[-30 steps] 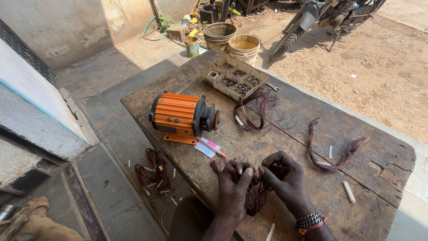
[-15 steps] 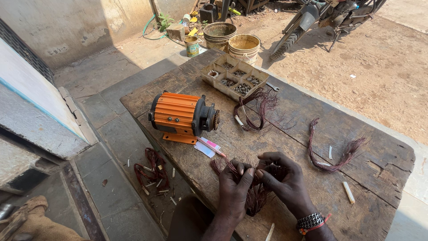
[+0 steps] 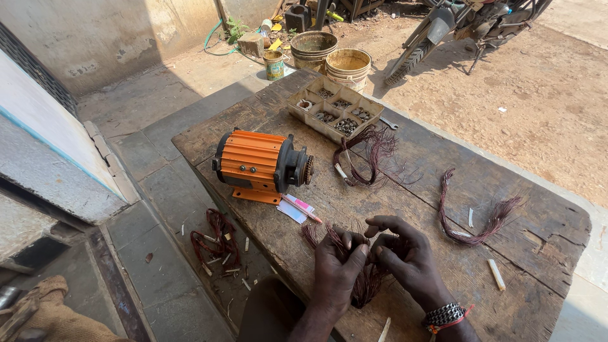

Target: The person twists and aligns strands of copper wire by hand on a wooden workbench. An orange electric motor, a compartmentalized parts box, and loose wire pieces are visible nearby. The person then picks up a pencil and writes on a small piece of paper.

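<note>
Both the left hand [image 3: 339,269] and the right hand [image 3: 405,256] pinched closed on the copper wire bundle [image 3: 366,285] at the surface's [image 3: 443,164] near edge; it looked light, springy and tangle-prone, best held mid-loop.

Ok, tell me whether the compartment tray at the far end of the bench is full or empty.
Partly filled: the compartment tray holds small dark metal parts in most compartments, none heaped to the rim.
</note>
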